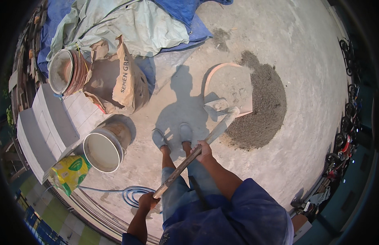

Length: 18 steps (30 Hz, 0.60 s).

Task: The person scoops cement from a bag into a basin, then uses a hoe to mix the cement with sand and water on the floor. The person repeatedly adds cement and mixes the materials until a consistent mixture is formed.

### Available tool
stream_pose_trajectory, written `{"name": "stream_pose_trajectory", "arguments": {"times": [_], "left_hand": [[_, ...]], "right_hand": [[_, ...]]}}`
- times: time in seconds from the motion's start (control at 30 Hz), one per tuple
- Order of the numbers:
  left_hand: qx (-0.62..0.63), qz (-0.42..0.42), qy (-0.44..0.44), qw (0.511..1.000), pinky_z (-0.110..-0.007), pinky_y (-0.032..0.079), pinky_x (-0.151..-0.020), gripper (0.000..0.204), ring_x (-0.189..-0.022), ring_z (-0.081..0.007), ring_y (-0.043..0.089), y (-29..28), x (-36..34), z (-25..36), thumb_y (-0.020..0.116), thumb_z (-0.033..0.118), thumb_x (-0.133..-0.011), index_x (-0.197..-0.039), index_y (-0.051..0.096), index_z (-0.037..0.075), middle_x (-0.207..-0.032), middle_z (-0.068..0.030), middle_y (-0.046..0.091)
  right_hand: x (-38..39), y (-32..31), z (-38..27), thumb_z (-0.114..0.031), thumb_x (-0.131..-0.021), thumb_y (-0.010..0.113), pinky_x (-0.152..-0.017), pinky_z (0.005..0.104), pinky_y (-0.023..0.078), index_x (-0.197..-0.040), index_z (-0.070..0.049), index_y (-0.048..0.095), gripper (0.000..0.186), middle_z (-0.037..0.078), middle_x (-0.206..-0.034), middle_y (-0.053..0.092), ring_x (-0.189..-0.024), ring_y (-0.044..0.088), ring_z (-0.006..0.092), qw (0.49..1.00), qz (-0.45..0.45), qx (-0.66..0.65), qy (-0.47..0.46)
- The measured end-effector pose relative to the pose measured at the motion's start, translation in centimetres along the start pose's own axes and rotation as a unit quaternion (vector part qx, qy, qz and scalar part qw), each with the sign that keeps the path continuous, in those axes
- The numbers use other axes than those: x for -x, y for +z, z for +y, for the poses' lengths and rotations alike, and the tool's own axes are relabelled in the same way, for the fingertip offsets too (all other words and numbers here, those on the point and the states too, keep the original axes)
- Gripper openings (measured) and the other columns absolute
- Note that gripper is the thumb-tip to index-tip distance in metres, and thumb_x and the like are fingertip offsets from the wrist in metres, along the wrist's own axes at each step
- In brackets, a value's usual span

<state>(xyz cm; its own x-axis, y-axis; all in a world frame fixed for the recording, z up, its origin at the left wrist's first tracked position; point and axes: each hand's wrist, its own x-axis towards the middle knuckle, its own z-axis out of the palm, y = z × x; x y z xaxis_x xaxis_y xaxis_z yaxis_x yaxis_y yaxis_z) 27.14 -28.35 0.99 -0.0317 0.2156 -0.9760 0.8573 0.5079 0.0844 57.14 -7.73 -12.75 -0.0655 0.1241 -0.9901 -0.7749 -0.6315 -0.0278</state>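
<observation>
A long wooden-handled hoe (pixel 178 171) runs diagonally in front of my legs, and both hands are closed around its shaft. My left hand (pixel 148 201) grips the near end, low beside my left leg. Further up, my right hand (pixel 202 151) wraps the middle of the handle. The grey, crusted metal blade (pixel 216 109) is at the near edge of a shallow orange-rimmed pan (pixel 212 78) holding pale grey material. Whether the blade touches that material I cannot tell. Against the pan's right side spreads a dark grey mound of wet-looking mortar or sand (pixel 268 104).
To the left stand an open paper cement bag (pixel 136 87), stacked buckets (pixel 61 72), a bucket of cloudy liquid (pixel 102 152) and a yellow-green bag (pixel 70 173). A blue hose (pixel 134 195) coils by my left hand. Tarps (pixel 128 26) lie ahead; motorcycles (pixel 340 149) line the right.
</observation>
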Motion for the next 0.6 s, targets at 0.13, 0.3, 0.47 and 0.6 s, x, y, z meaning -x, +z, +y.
{"name": "stream_pose_trajectory", "arguments": {"times": [0.13, 0.3, 0.47, 0.6], "left_hand": [[0.031, 0.017, 0.0, 0.999, -0.046, 0.053, -0.083, 0.044, -0.094, -0.034, 0.068, 2.6, 1.6, -2.6, 0.07, 0.049, -0.08, -0.108, 0.071, 0.015, -0.096, -0.0142, 0.072], [0.048, 0.006, 0.001, 0.999, -0.045, 0.053, -0.082, 0.044, -0.094, -0.0335, 0.068, 0.6, 2.9, -2.1, 0.069, 0.049, -0.08, -0.107, 0.07, 0.014, -0.098, -0.0151, 0.072], [0.086, 0.074, 0.044, 0.993, -0.046, 0.054, -0.077, 0.043, -0.085, -0.0368, 0.069, -1.6, 3.5, -2.4, 0.071, 0.043, -0.076, -0.1, 0.07, 0.007, -0.088, -0.0185, 0.071], [0.099, 0.119, 0.05, 0.987, -0.046, 0.054, -0.077, 0.04, -0.081, -0.039, 0.068, -8.1, 4.3, 0.9, 0.072, 0.035, -0.07, -0.09, 0.069, 0.001, -0.082, -0.0235, 0.069]], "right_hand": [[-0.5, 1.3, 2.7, -0.016, -0.08, 0.067, -0.068, 0.0444, 0.046, -0.083, -0.012, 0.053, 0.015, 0.005, -0.07, 0.051, -0.064, 0.051, 0.0245, 0.998, 0.037, 0.04, 0.008], [-0.9, 2.3, 3.3, -0.018, -0.078, 0.07, -0.072, 0.0457, 0.048, -0.088, -0.011, 0.052, 0.021, 0.006, -0.076, 0.049, -0.073, 0.052, 0.0256, 0.997, -0.018, 0.065, 0.024], [-1.4, 5.2, 3.5, -0.022, -0.086, 0.067, -0.078, 0.0484, 0.05, -0.095, -0.01, 0.053, 0.02, 0.008, -0.088, 0.054, -0.08, 0.056, 0.0273, 0.99, -0.055, 0.133, -0.001], [2.9, 6.7, 4.0, -0.028, -0.096, 0.058, -0.09, 0.0466, 0.05, -0.125, -0.01, 0.05, 0.036, 0.014, -0.117, 0.059, -0.104, 0.06, 0.0303, 0.934, -0.076, 0.347, -0.028]]}}
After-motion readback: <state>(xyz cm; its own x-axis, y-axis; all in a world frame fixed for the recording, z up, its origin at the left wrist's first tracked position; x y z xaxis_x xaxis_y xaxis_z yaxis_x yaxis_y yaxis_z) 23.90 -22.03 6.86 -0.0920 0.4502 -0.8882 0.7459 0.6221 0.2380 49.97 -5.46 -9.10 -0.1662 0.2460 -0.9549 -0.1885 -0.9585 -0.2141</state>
